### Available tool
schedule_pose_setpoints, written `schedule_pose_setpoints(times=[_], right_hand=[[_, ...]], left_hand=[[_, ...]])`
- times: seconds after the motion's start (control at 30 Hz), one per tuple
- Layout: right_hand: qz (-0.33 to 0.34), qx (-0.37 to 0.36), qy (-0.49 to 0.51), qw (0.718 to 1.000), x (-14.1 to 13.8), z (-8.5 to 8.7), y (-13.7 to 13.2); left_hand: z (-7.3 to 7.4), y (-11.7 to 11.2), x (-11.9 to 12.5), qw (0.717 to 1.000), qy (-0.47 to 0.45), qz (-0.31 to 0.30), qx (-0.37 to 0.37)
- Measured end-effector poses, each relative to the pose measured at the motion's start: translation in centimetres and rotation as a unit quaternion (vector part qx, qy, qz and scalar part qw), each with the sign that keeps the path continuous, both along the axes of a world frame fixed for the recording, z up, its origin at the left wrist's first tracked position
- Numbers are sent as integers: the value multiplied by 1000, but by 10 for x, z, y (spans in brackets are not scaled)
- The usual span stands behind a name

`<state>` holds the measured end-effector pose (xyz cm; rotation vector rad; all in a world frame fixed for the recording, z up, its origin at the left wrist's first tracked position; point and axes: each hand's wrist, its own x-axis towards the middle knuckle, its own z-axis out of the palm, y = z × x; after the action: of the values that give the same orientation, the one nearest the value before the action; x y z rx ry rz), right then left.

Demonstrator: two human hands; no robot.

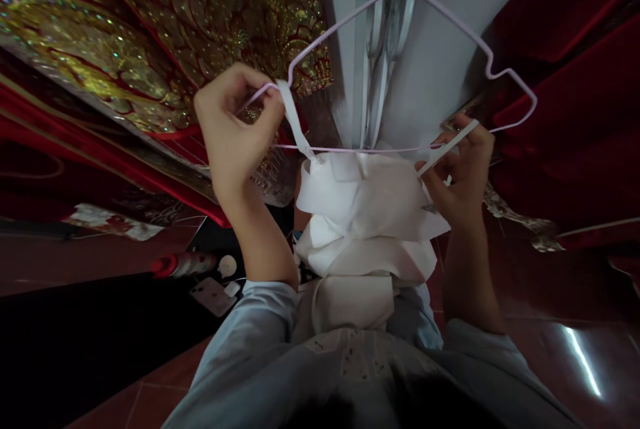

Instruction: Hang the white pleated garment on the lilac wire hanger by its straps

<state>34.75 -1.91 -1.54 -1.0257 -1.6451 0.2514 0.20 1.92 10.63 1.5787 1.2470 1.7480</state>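
Note:
A pale pink clothes hanger hangs in front of me, its bottom bar running across the top of a white ruffled garment. My left hand is closed around the hanger's left end, where a white strap of the garment passes over the wire at my fingertips. On the other side, my right hand pinches the garment's right strap, which is stretched up at a slant just below the hanger's right end. The layered ruffles hang down toward my lap.
Gold sequinned red garments hang at the left, and dark red cloth hangs at the right. Grey metal uprights stand behind the hanger. A phone and a red-capped bottle lie on a black surface at lower left.

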Motion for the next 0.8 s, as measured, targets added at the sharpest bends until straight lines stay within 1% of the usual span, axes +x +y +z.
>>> schedule_pose_setpoints(times=[0.03, 0.1, 0.13, 0.2, 0.27, 0.3, 0.37, 0.4, 0.47, 0.53, 0.57, 0.6, 0.67, 0.73, 0.8], right_hand=[[6, -3, -1, 1000, 0, -1, 0], [19, -12, 0, 1000, 0, -2, -1], [24, -17, 5, 1000, -1, -1, -1], [29, -27, 21, 999, -5, 0, -2], [30, -34, 34, 998, -9, 3, -4], [29, -32, 35, 998, -10, 4, -4], [15, -18, 31, 999, -5, 8, -4], [-4, -1, 34, 999, 2, 10, -2], [-60, 66, 65, 994, 22, 14, 4], [-116, 147, 115, 976, 47, 21, 15], [-131, 169, 132, 968, 58, 27, 20], [-132, 160, 130, 970, 66, 34, 25], [-112, 104, 86, 984, 73, 52, 31], [-106, 51, 10, 993, 66, 74, 33], [-122, 27, -75, 989, 53, 95, 32]], left_hand=[[0, 2, 1, 1000, -12, 11, 10], [-9, 5, 4, 994, -90, 46, 38], [-17, 5, 7, 986, -146, 60, 49], [-37, 0, 16, 960, -265, 62, 60], [-57, -9, 31, 940, -340, -2, 29], [-65, -14, 38, 931, -362, -28, 17], [-76, -24, 51, 926, -375, -30, 32], [-79, -28, 56, 927, -371, -31, 42], [-82, -32, 59, 929, -362, -48, 56], [-82, -32, 58, 928, -362, -74, 52], [-82, -31, 57, 927, -365, -79, 48], [-81, -29, 56, 926, -367, -78, 40], [-80, -26, 56, 926, -372, -62, 25], [-80, -25, 58, 926, -375, -47, 21], [-79, -24, 60, 923, -380, -46, 29]])
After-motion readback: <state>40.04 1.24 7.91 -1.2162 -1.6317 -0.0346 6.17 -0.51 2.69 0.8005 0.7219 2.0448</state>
